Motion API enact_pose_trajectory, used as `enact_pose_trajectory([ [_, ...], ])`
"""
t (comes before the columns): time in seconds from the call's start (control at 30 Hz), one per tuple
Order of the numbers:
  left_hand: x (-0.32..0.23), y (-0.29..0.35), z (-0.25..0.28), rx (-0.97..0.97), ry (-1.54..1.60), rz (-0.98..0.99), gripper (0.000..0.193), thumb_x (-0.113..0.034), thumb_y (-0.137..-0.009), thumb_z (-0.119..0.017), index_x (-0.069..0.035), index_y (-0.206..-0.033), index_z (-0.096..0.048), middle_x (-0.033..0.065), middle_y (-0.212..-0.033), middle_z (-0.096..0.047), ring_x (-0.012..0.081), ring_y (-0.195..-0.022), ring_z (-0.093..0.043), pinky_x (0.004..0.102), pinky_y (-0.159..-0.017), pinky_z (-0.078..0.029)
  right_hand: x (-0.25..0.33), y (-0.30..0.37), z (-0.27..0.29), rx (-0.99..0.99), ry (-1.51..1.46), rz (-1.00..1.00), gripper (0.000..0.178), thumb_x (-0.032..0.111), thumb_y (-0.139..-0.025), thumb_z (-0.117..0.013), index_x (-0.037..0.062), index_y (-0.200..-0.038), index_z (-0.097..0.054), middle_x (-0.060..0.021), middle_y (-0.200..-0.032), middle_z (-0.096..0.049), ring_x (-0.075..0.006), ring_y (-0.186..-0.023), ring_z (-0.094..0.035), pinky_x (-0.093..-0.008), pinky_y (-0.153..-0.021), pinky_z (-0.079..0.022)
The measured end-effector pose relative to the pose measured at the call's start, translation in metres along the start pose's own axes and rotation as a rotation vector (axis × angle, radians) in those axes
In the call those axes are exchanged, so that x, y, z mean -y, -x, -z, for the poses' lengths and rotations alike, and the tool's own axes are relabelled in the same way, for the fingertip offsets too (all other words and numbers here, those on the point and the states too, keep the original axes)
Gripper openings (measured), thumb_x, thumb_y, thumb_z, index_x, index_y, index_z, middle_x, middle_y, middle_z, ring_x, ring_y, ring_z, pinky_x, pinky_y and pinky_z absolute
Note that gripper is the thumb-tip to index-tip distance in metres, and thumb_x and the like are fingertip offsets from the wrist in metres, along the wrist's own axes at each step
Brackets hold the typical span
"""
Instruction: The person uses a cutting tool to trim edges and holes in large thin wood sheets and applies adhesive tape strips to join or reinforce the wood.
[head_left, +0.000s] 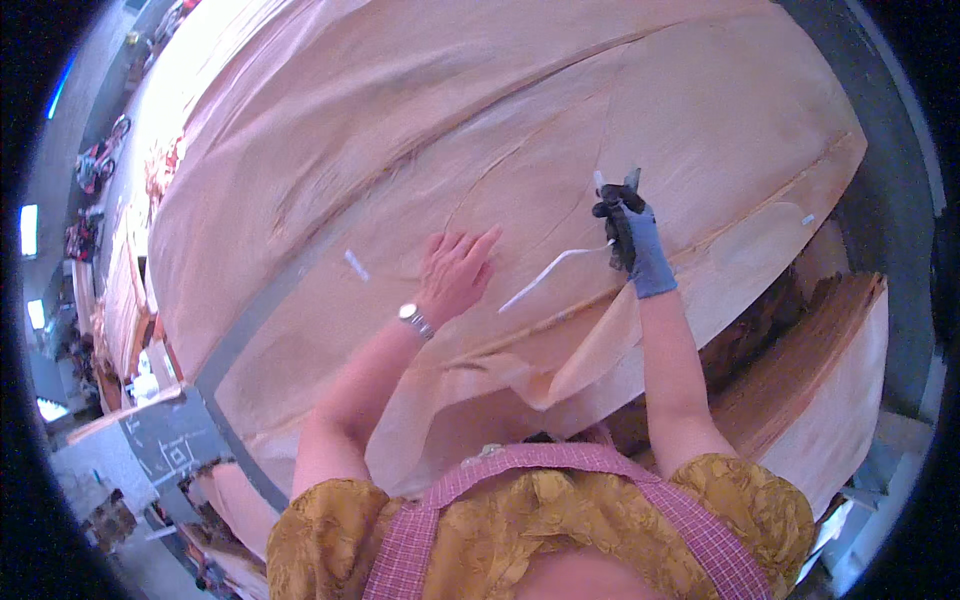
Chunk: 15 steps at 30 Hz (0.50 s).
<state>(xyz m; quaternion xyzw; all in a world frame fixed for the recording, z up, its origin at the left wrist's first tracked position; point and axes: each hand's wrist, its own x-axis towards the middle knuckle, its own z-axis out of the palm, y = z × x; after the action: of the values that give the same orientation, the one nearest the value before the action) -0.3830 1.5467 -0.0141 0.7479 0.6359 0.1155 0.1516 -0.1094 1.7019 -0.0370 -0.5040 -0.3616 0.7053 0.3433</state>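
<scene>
My left hand (458,272), bare with a wristwatch (415,320), lies on a large thin tan sheet (540,120) that looks like wood veneer. Its fingers are stretched out and it holds nothing. To its right, my right hand (630,235) wears a blue glove with black fingers. The gloved fingers are closed on a long white strip (550,275), like tape, whose loose end trails left over the sheet. A small grey, pointed piece (632,179) sticks up past the fingertips; its kind is unclear. A short white strip (357,265) sits left of my left hand.
The sheet's near edge is wavy and lifted (545,385). At the lower right stands a stack of brown sheets (800,370). Another small white strip (808,219) lies near the right edge. A grey table with markings (170,440) is at the lower left, motorbikes (95,165) far left.
</scene>
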Motion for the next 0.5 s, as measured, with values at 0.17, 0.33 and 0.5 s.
enact_pose_trajectory([
  [0.17, -0.014, -0.204, -0.037, -0.272, 0.08, -0.093, 0.06, -0.02, -0.092, -0.057, -0.004, -0.146, -0.036, 0.0146, -0.155, -0.033, 0.0303, -0.145, -0.029, 0.0455, -0.119, -0.022, 0.049, -0.104, 0.054, -0.183, 0.213, 0.178, 0.02, 0.027, -0.094, -0.064, 0.0121, -0.107, -0.069, -0.0036, -0.079, -0.069, -0.0048, -0.049, -0.044, -0.0219, -0.045, -0.035],
  [0.33, -0.027, -0.293, -0.072, -0.371, 0.047, -0.022, 0.063, -0.035, -0.094, -0.054, 0.001, -0.144, -0.04, 0.0174, -0.15, -0.04, 0.0313, -0.144, -0.029, 0.046, -0.12, -0.018, 0.101, -0.19, 0.06, -0.06, 0.359, 0.236, 0.026, 0.028, -0.09, -0.069, 0.0108, -0.109, -0.069, -0.0036, -0.08, -0.07, -0.0046, -0.052, -0.045, -0.0214, -0.049, -0.036],
  [0.5, -0.041, -0.298, -0.077, -0.371, 0.07, -0.012, 0.068, -0.043, -0.095, -0.052, -0.001, -0.146, -0.037, 0.0177, -0.148, -0.043, 0.0326, -0.142, -0.032, 0.0465, -0.118, -0.021, 0.105, -0.251, 0.052, 0.138, 0.553, 0.346, 0.022, 0.019, -0.087, -0.07, 0.0029, -0.102, -0.069, -0.0038, -0.081, -0.069, -0.0102, -0.064, -0.059, -0.0248, -0.054, -0.046],
])
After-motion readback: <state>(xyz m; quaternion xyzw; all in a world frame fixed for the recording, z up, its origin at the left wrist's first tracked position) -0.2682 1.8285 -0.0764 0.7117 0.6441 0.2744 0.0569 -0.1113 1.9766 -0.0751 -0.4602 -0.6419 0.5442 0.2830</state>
